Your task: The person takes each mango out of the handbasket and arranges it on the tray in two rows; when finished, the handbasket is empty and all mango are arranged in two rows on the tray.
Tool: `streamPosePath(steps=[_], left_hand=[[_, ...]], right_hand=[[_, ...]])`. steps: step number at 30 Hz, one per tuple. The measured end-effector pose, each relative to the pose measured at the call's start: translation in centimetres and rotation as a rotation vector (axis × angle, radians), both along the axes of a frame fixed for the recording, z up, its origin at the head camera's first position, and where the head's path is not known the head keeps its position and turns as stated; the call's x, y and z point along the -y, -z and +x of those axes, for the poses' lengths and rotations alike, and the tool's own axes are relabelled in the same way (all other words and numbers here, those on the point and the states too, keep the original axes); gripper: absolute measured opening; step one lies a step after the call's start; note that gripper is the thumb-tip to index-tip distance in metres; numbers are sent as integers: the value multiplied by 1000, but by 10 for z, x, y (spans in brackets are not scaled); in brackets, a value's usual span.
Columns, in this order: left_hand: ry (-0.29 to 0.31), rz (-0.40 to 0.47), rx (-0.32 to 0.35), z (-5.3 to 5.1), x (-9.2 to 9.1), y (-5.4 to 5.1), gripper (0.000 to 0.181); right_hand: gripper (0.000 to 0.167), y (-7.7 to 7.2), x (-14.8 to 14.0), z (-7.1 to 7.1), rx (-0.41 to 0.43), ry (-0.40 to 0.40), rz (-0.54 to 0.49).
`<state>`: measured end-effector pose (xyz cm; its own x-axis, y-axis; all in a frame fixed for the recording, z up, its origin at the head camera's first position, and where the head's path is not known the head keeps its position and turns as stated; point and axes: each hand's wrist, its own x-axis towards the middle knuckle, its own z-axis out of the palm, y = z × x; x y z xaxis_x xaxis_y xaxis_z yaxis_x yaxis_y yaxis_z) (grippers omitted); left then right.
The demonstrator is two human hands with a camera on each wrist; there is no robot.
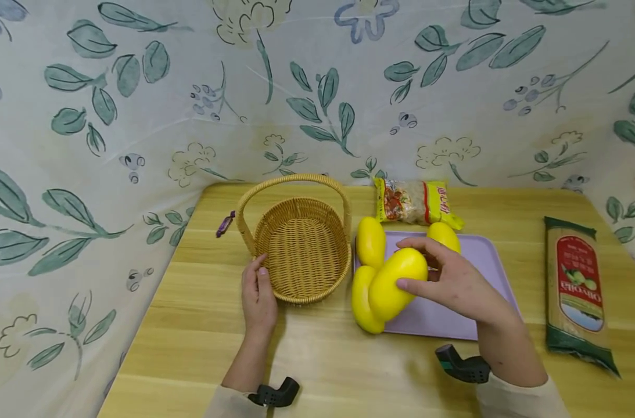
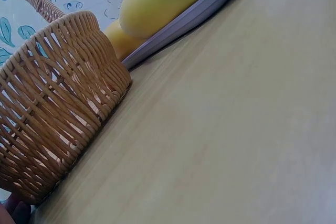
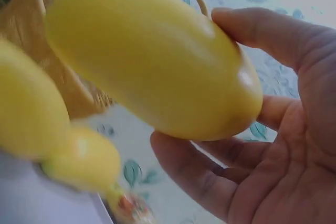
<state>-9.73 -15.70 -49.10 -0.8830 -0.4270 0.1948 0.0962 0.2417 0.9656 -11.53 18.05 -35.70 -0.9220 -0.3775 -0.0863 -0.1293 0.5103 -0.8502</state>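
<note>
My right hand [image 1: 448, 281] pinches a yellow mango [image 1: 398, 284] between thumb and fingers, above the left part of a lilac tray [image 1: 481, 255]. In the right wrist view the held mango [image 3: 152, 56] is large and tilted. Three other mangoes lie around it: one at the back left [image 1: 370, 241], one at the front left [image 1: 364, 302] partly covered by the held one, and one farther back [image 1: 444, 235]. My left hand [image 1: 259, 299] holds the left side of a round wicker basket [image 1: 301, 258], its fingertips at the rim. Nothing lies inside the basket.
Behind the tray lies a yellow food packet [image 1: 413, 202]. A green and red noodle packet [image 1: 576, 287] is on the right side of the wooden table [image 1: 186, 319]. Left of the basket is a small purple wrapped candy [image 1: 225, 224]. A patterned cloth [image 1: 307, 116] hangs behind.
</note>
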Motion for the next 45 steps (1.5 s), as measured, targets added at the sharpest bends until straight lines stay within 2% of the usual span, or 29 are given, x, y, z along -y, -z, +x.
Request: streamPosePath(steps=[5, 9, 15, 19, 22, 27, 31, 40, 45], left_hand=[[2, 6, 7, 0, -1, 0, 36], [-4, 3, 10, 1, -1, -1, 36], [-3, -4, 5, 0, -1, -1, 38], [0, -1, 8, 1, -1, -1, 37], [2, -2, 15, 1, -1, -1, 36], [0, -2, 18, 0, -1, -2, 35], [6, 2, 13, 1, 0, -2, 36], [6, 11, 18, 0, 1, -2, 37], [6, 12, 12, 0, 0, -1, 36]], right_hand=[[67, 4, -31, -8, -30, 53, 210], [75, 9, -47, -16, -7, 85, 254], [73, 17, -66, -22, 77, 104, 295], [73, 21, -72, -24, 87, 80, 349], [72, 25, -76, -25, 101, 34, 368], [70, 30, -80, -25, 191, -28, 332], [70, 32, -82, -26, 229, -51, 320], [72, 29, -88, -24, 223, -98, 424], [71, 28, -93, -20, 189, -106, 443]])
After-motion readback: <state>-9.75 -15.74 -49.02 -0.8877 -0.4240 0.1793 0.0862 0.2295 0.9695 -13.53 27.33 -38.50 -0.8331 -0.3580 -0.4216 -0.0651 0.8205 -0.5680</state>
